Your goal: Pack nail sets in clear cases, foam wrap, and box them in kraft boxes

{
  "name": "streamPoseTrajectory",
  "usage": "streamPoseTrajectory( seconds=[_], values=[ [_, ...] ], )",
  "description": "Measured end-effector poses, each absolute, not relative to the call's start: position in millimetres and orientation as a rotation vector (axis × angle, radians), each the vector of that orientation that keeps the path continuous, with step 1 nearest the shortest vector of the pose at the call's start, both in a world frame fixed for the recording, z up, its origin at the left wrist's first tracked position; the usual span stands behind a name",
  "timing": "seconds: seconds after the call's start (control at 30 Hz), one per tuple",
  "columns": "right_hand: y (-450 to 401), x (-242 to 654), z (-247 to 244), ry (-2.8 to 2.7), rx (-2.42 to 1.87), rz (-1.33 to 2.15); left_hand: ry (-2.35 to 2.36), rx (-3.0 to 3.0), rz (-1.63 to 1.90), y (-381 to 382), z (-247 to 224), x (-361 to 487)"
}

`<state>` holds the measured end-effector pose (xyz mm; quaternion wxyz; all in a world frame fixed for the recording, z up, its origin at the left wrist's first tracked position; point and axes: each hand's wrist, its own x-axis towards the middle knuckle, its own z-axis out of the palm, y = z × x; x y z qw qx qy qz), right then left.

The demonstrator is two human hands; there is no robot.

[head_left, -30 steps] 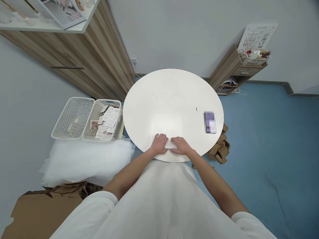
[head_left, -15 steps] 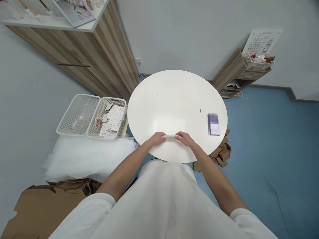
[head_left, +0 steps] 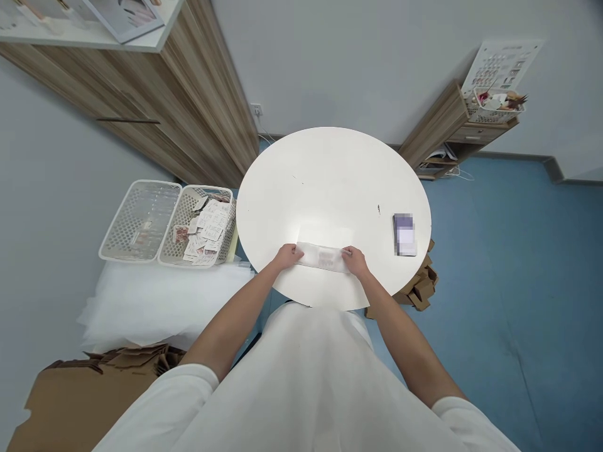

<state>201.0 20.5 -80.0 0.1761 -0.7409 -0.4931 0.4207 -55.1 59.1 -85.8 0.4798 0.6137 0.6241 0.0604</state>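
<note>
A flat, whitish, translucent wrapped packet (head_left: 313, 254) lies at the near side of the round white table (head_left: 330, 169). Something with a faint pinkish pattern shows through its right half; what it is I cannot make out. My left hand (head_left: 287, 256) pinches the packet's left end, fingers closed. The right end is held between the fingers and thumb of my right hand (head_left: 356, 260). Under and behind the packet, a pale sheet may lie on the table, though glare makes this hard to tell.
At the table's right stands a blurred purple item (head_left: 404, 235). Left are a basket of printed cards (head_left: 207, 229) and a basket of clear packages (head_left: 141, 220). Below them lie white translucent sheets (head_left: 155, 295) and flattened cardboard (head_left: 85, 395). Folded cardboard boxes (head_left: 421, 285) sit beyond the table's right edge.
My hands have moved apart toward the packet's two ends. The packet now shows wider and flatter, with the pinkish pattern visible. The view has shifted slightly.
</note>
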Motion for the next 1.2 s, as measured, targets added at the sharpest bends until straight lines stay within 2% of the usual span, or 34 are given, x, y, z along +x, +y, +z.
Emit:
streamPoseTrajectory(
  seconds=[0.17, 0.3, 0.37, 0.53, 0.8, 1.2],
  values=[
    [18, 197, -84, -1.349, -2.150, 1.105, 1.659, 1.601, 0.075, 55, -83, -45],
    [4, 196, -85, -1.302, -2.131, 0.890, 1.820, 1.873, 0.245, 41, -73, -33],
    [-7, 196, -86, -1.252, -2.146, 0.847, 1.727, 2.106, 0.292, 31, -68, -24],
    [-20, 188, -89, -1.138, -2.117, 0.994, 1.244, 2.437, 0.078, 12, -67, -5],
    [-1, 189, -72, -0.950, -1.961, 1.346, 1.234, 2.509, -0.019, 6, -70, -1],
    [-23, 185, -81, -0.866, -2.123, 1.122, 1.137, 2.511, -0.069, -7, -75, 9]
  ],
)
